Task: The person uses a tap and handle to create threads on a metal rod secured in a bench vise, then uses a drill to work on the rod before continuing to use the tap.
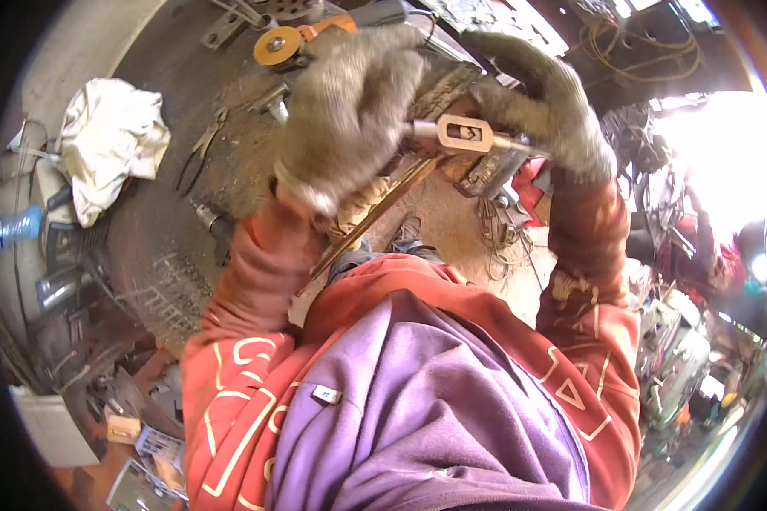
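Observation:
My left hand (349,111), in a dirty knit work glove, is closed around the left end of a metal rod with a tan slotted housing (466,134). Through the housing's oblong window a darker inner part shows. On the other side my right hand (550,106), gloved too, is curved with its thumb and fingers apart, just above the rod's thin right end. Whether it touches the rod I cannot tell. Between the hands lies a rough dark metal block (443,92). Beyond my left hand rests an angle grinder with an orange disc (277,45). Both gloves are slightly blurred.
On the dark worktop to the left lie pliers (203,146) and a white cloth (111,140). A blue plastic bottle (14,228) is at the far left. Coiled cable (643,51) sits at the back right, scrap metal (682,366) along the right. My shoe (409,228) shows below.

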`<move>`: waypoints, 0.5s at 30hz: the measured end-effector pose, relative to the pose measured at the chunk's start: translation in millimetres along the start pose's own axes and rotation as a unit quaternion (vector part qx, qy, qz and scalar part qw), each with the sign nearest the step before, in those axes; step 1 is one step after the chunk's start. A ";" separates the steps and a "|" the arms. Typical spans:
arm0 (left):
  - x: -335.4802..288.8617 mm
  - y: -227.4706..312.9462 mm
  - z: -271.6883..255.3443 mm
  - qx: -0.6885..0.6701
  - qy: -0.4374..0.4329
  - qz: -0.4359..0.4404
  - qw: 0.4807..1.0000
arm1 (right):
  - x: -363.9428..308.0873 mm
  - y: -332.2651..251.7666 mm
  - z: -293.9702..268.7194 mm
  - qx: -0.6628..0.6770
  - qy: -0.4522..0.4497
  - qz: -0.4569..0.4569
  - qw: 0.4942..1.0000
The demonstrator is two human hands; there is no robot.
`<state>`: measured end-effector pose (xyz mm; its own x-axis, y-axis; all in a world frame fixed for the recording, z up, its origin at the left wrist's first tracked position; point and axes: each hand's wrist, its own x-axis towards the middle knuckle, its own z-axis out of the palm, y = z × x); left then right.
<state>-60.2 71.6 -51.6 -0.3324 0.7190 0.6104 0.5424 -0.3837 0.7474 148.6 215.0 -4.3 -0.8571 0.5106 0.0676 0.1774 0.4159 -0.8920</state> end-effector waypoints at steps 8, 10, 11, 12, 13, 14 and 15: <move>111.4 -20.0 98.3 -0.124 -0.289 0.196 0.929 | -17.4 -66.5 127.8 -0.186 0.260 -0.260 0.911; 115.2 0.2 130.7 -0.234 -0.466 -0.122 0.844 | -3.9 -72.7 131.2 -0.207 0.289 -0.276 0.893; 105.4 -5.5 129.7 -0.228 -0.466 -0.122 0.846 | 0.5 -70.8 132.5 -0.207 0.293 -0.286 0.888; 93.1 -12.1 122.9 -0.181 -0.392 -0.121 0.894 | 0.2 -70.3 129.6 -0.195 0.273 -0.302 0.892; 82.0 -19.3 112.3 -0.132 -0.310 -0.117 0.934 | 3.9 -67.4 122.5 -0.182 0.264 -0.329 0.888; 72.9 -19.1 99.4 -0.078 -0.225 -0.115 0.964 | 6.7 -67.6 114.5 -0.173 0.253 -0.358 0.882; 64.1 -19.3 90.2 -0.063 -0.178 -0.116 0.975 | 20.6 -54.9 96.6 -0.173 0.262 -0.385 0.868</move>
<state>-22.4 177.4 -50.5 -0.1331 0.9421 0.3078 0.3772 -0.2390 0.8948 74.5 129.9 2.9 -0.4647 0.2145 0.8591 -0.1382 0.9407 -0.3097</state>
